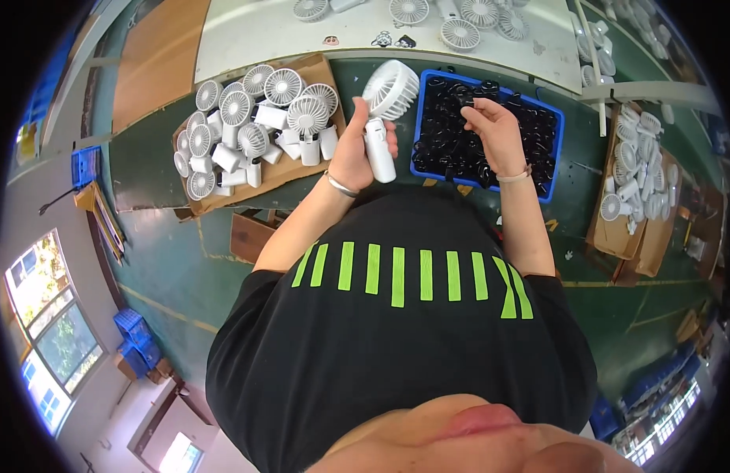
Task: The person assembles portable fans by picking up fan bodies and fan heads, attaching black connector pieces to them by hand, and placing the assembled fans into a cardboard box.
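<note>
A white handheld fan [378,148] with a round slatted head is in my left hand [351,156], whose thumb and fingers wrap the top of its handle. The fan head points up and away from me. My right hand [500,140] hovers over a blue tray [419,118] full of small, glossy black pieces [448,130]. Its thumb and fingertips are pinched together; whether a piece is between them is too small to tell. Left of my left hand, several white handheld fans [237,109] lie heaped in a shallow cardboard box [274,177].
Beyond the dark green table [144,177], a white board [278,35] carries several more fans [460,34]. Farther right, another cardboard box [617,239] holds piled fans [635,169]. Blue crates [136,335] stand on the floor to the left, near a window.
</note>
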Tool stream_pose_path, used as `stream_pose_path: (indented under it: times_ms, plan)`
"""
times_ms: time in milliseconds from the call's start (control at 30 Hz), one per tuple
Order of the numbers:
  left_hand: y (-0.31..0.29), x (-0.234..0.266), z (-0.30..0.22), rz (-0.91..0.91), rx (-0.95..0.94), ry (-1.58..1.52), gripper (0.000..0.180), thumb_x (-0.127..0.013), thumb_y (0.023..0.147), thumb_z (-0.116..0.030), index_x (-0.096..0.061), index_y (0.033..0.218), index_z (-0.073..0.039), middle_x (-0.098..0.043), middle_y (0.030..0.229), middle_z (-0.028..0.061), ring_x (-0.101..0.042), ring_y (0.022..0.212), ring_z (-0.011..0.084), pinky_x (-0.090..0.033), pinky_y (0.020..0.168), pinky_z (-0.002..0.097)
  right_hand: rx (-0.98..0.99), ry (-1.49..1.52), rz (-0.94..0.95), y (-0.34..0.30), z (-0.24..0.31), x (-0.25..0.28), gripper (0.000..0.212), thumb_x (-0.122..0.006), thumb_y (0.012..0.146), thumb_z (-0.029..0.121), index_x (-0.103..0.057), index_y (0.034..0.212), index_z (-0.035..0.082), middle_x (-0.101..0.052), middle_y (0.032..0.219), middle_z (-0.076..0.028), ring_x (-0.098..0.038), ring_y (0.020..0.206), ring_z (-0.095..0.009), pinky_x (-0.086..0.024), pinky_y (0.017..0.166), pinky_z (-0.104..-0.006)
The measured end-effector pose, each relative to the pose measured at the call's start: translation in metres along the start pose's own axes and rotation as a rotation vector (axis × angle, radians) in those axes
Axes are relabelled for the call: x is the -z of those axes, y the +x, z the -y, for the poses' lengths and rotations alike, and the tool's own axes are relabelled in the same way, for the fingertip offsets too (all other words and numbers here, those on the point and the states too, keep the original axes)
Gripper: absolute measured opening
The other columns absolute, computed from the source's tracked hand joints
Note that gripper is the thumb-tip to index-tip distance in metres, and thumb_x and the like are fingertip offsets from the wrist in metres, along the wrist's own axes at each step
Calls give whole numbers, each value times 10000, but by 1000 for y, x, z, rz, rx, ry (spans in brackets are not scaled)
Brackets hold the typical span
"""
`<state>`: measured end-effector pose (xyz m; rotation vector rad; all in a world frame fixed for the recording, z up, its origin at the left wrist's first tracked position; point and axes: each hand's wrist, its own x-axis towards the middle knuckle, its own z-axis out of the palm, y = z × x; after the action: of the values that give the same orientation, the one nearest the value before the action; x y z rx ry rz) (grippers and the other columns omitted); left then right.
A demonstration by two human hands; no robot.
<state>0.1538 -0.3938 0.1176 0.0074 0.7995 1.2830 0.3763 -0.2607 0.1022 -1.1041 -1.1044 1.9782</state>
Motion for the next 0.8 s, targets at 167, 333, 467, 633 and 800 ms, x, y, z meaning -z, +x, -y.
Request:
stream_pose_path:
  times_ms: [167, 333, 467, 633, 800]
  plan:
    - [-20, -15, 21, 231, -66, 159, 515, -642, 903, -148, -403, 1359, -141, -618, 1006, 27, -618, 904, 134, -536, 819, 419, 294, -101, 47, -22, 43, -33, 201, -633, 881, 16, -597, 1078, 1, -603, 869, -3, -539, 754, -84, -437, 712, -211]
    - [-11, -25, 48, 195, -52, 419, 415, -718, 797, -6, -572, 1178, -75, -649, 981, 8, -632, 921, 125, -541, 808, 309, 629, -347, 237, -15, 60, -76, 172, -601, 921, 72, -574, 1069, -11, -630, 910, -44, -599, 811, -106, -496, 762, -238]
    - [-22, -44, 41, 256, -235, 784, 379, -782, 750, -27, -619, 1093, -34, -664, 947, 2, -621, 864, 98, -516, 776, 254, 410, -195, 349, -15, 62, -85, 175, -520, 981, 129, -593, 1074, -1, -631, 1035, -51, -567, 877, -92, -461, 825, -234]
    - [-25, -26, 45, 195, -443, 1185, 384, -842, 711, -189, -672, 1016, -27, -697, 835, 40, -634, 759, 109, -505, 725, 287, 196, 126, 325, -25, 47, -72, 233, -526, 984, 156, -605, 1120, -15, -640, 984, -57, -615, 842, -114, -495, 801, -243]
    - [-19, -6, 51, 173, -566, 1355, 377, -846, 701, -243, -685, 964, -27, -695, 828, 96, -655, 750, 189, -504, 721, 321, 105, 245, 322, -52, 49, -51, 245, -519, 973, 118, -586, 1161, -24, -630, 956, -69, -611, 815, -128, -495, 763, -252]
